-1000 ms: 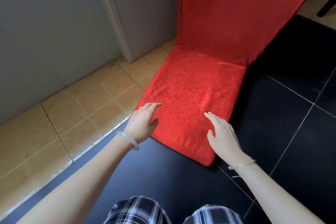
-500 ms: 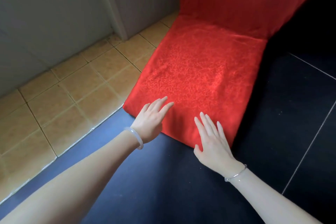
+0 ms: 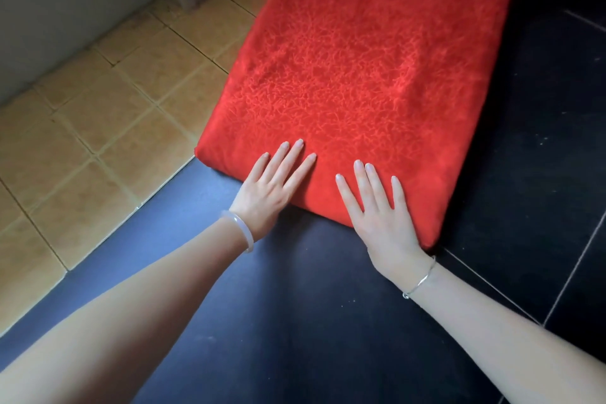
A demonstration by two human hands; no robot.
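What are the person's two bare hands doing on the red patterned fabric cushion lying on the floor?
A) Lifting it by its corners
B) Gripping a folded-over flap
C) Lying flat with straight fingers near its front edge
C: the left hand and the right hand both lie flat, fingers straight, on the near end of the red patterned fabric cushion.

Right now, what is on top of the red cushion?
Only the left hand and right hand, fingers straight, resting on the near edge of the cushion. The fabric beneath them is covered, so I cannot see it.
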